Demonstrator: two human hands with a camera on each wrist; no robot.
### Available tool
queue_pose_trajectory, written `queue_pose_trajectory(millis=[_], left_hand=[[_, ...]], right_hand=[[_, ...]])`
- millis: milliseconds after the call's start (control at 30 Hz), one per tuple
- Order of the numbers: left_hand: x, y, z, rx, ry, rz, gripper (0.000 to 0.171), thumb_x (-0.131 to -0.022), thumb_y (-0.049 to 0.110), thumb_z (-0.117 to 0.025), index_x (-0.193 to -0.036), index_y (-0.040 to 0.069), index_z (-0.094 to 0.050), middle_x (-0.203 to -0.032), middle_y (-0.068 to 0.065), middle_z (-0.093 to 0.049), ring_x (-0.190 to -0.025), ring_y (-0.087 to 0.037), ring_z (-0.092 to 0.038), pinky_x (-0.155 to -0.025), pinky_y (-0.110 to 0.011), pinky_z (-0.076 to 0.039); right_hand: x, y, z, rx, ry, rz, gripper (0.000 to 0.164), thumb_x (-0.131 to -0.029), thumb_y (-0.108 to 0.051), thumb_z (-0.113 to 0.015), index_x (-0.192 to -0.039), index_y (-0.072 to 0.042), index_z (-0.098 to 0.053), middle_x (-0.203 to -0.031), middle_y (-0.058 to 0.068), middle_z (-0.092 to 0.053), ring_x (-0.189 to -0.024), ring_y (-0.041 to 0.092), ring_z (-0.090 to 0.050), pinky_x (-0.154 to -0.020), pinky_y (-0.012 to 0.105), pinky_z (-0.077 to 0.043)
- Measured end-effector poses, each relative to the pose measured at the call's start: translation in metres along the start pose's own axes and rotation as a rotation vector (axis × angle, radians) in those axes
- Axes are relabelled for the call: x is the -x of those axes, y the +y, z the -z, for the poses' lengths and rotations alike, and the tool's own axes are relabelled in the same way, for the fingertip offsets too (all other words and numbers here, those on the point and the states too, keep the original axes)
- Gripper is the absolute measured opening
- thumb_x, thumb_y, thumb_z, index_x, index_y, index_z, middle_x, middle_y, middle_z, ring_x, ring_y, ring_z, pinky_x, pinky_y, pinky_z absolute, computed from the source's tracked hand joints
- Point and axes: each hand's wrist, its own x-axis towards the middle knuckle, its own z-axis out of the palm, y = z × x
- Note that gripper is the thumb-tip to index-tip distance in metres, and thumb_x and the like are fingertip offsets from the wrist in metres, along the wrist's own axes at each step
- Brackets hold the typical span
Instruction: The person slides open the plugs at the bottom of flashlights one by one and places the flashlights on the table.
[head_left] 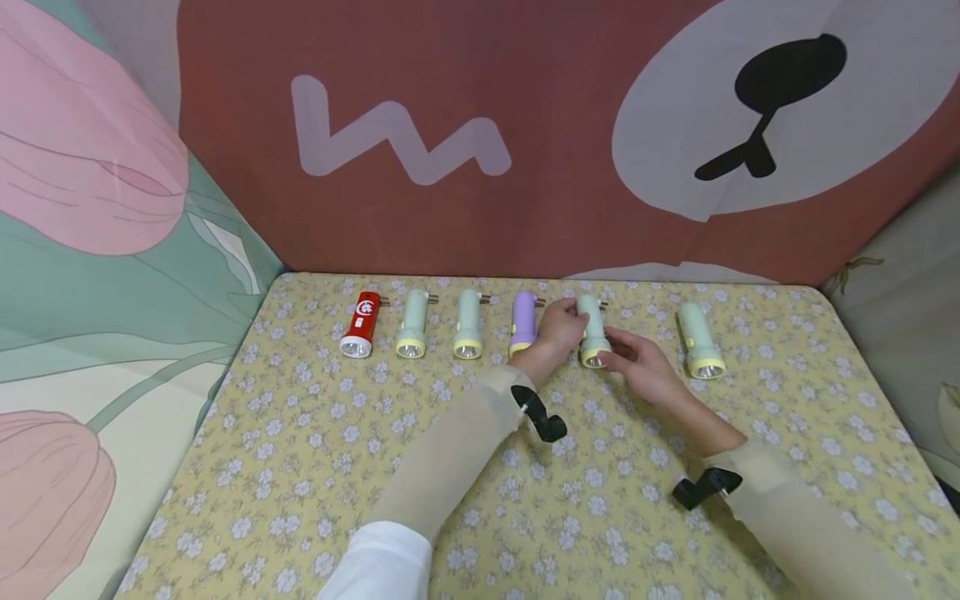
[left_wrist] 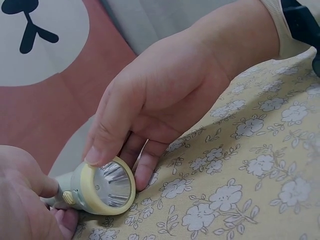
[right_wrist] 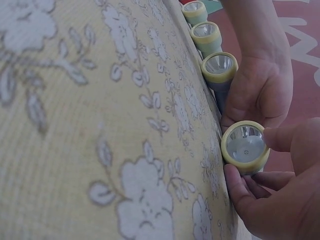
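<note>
A pale green flashlight (head_left: 592, 325) with a yellow rim lies on the flowered tablecloth, its lens toward the near side and metal prongs showing at its far end. My left hand (head_left: 553, 335) grips its body from the left, thumb beside the yellow switch (left_wrist: 68, 197) in the left wrist view. From the other side my right hand (head_left: 645, 367) pinches the rim between thumb and fingers; the right wrist view shows its fingertips around the lens (right_wrist: 245, 144). A purple flashlight (head_left: 523, 317) lies just left of my left hand, its front partly covered by that hand.
Farther left in the row are a red flashlight (head_left: 362, 323) with a white head and two pale green flashlights (head_left: 412, 321), (head_left: 468, 321). Another green flashlight (head_left: 699, 337) lies to the right, slightly angled. A printed fabric wall (head_left: 450, 225) stands behind the table.
</note>
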Motion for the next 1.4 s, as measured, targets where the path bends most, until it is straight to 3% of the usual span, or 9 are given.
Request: queue_pose_trajectory(millis=[300,1133,1400], left_hand=[[0.0003,0.0029,-0.0003,-0.058,0.023,-0.004,0.040,-0.102,0.006,-0.062,-0.141,0.001,-0.059,-0.127,-0.017,-0.066,-0.121,-0.028,-0.061,-0.102,-0.036,-0.053],[0.0067,0.0030,-0.0031,-0.014,0.040,-0.015,0.039,-0.101,0.003,-0.061,-0.139,-0.004,-0.057,-0.124,-0.020,-0.067,-0.117,-0.031,-0.064,-0.100,-0.038,-0.054],[0.0066,-0.0009,-0.0028,-0.039,0.044,-0.039,0.040,-0.102,0.006,-0.061,-0.141,-0.002,-0.057,-0.127,-0.019,-0.067,-0.119,-0.030,-0.064,-0.100,-0.036,-0.054]], right_hand=[[0.0000,-0.0052,0.0018,-0.013,0.001,-0.006,0.062,-0.106,-0.022,-0.058,-0.156,0.003,-0.033,-0.143,0.029,-0.051,-0.124,0.041,-0.056,-0.097,0.049,-0.055],[0.0005,-0.0026,0.0004,0.005,-0.028,-0.017,0.063,-0.107,-0.021,-0.054,-0.158,0.005,-0.026,-0.146,0.031,-0.047,-0.129,0.044,-0.052,-0.099,0.055,-0.052],[0.0007,-0.0026,-0.0003,0.022,-0.004,-0.002,0.061,-0.107,-0.019,-0.054,-0.156,0.007,-0.030,-0.142,0.031,-0.050,-0.123,0.043,-0.055,-0.096,0.048,-0.055]])
